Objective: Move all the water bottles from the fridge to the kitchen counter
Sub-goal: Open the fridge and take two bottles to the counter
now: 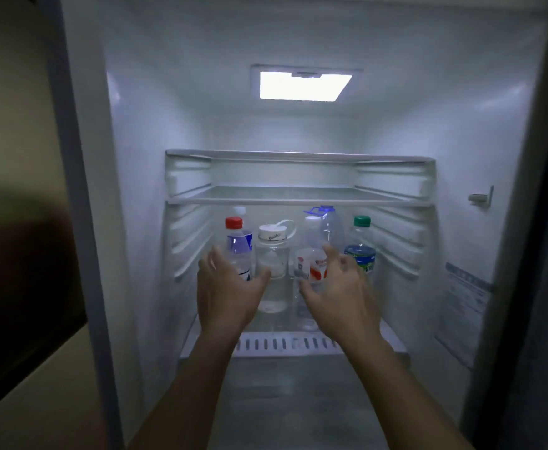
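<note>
Clear plastic water bottles are lined up on the lower fridge shelf (285,344), and none has been lifted out yet. The left hand (227,290) is spread wide around the red-capped bottle (238,245), and the right hand (337,287) is spread wide by the white-capped bottle (311,264). Next, the 2 hands must be closed tight on them so they can be carried to the counter, which is not seen.

The fridge (142,157) walls look like smooth white plastic, a bit shiny where the light hits. The shelf (298,198) looks like clear glass with a pale plastic edge. The water bottles (274,271) are see-through plastic with shiny labels and plastic caps.
</note>
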`<state>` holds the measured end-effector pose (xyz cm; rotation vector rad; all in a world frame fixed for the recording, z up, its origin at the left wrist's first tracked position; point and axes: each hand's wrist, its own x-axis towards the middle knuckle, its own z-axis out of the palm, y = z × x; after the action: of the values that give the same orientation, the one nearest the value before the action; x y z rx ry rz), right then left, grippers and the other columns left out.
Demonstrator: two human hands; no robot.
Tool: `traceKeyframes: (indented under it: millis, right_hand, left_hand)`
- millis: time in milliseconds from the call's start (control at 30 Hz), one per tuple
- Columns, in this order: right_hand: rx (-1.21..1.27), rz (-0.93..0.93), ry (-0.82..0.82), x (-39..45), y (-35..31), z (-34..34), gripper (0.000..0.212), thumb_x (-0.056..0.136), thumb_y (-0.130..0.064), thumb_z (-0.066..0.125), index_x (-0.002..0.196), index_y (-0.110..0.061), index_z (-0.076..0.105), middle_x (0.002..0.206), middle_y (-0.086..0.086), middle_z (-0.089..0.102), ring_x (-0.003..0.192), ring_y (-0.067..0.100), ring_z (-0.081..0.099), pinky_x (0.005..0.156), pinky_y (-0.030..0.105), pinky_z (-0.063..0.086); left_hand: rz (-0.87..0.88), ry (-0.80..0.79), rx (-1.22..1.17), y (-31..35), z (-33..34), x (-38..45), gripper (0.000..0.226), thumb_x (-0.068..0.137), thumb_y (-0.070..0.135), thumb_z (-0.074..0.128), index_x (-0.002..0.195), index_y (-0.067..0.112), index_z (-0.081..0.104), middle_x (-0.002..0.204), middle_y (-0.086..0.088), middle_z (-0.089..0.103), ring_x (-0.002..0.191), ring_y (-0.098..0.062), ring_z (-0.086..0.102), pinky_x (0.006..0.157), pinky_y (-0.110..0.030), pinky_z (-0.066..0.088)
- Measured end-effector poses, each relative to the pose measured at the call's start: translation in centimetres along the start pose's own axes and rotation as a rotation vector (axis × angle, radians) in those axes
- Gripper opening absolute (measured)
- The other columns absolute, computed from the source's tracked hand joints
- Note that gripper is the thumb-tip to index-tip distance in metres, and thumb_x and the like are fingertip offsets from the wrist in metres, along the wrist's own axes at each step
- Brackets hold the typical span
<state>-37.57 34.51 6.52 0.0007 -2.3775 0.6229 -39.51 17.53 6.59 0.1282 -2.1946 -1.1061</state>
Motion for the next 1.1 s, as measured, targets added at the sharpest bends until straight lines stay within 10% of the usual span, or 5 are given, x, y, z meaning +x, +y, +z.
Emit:
traceKeyframes:
  millis: [400,633,1000,1100]
  right_hand:
    - [0.18,0.178,0.013,6.1,1.3,5.0,0.084,0.086,-0.052,0.066,0.155,-0.024,0.029,0.14,0.013,0.048,0.126,0.033,0.05,0.088,0.039,0.042]
    - [0.299,0.242,0.11,8.0,1.1,7.5,0.1,0.069,-0.067,0.079,0.148,-0.023,0.037,0.137,0.008,0.051,0.122,0.028,0.053,0.08,0.034,0.04]
    - [0.58,0.198,0.253,7.9,0.0,8.4,0.059,0.068,-0.043,0.087,0.109,-0.033,0.047,0.089,-0.022,0.058,0.082,-0.001,0.06,0.069,0.027,0.052]
    - [0.704,0.202,0.315,7.2,0.0,8.1,0.052,0.069,-0.035,0.085,0.11,-0.029,0.053,0.093,-0.014,0.064,0.085,0.008,0.067,0.07,0.046,0.062]
  left_hand:
    - [0.014,0.088,-0.074,-0.9,3.2,5.8,0.093,0.08,0.051,0.075,0.151,0.009,0.034,0.146,-0.013,0.049,0.126,-0.032,0.054,0.093,-0.039,0.045]
    - [0.009,0.133,-0.117,-1.5,4.1,7.1,0.05,0.074,0.051,0.081,0.107,0.022,0.057,0.094,0.008,0.06,0.079,-0.014,0.053,0.069,-0.029,0.036]
    - [0.071,0.133,-0.093,-1.0,3.9,6.5,0.029,0.077,0.039,0.076,0.089,0.023,0.055,0.079,0.003,0.064,0.073,-0.023,0.063,0.068,-0.037,0.054]
    - [0.13,0.112,-0.081,-0.7,3.6,6.0,0.03,0.077,0.038,0.077,0.091,0.022,0.056,0.082,0.003,0.066,0.074,-0.021,0.064,0.068,-0.037,0.054]
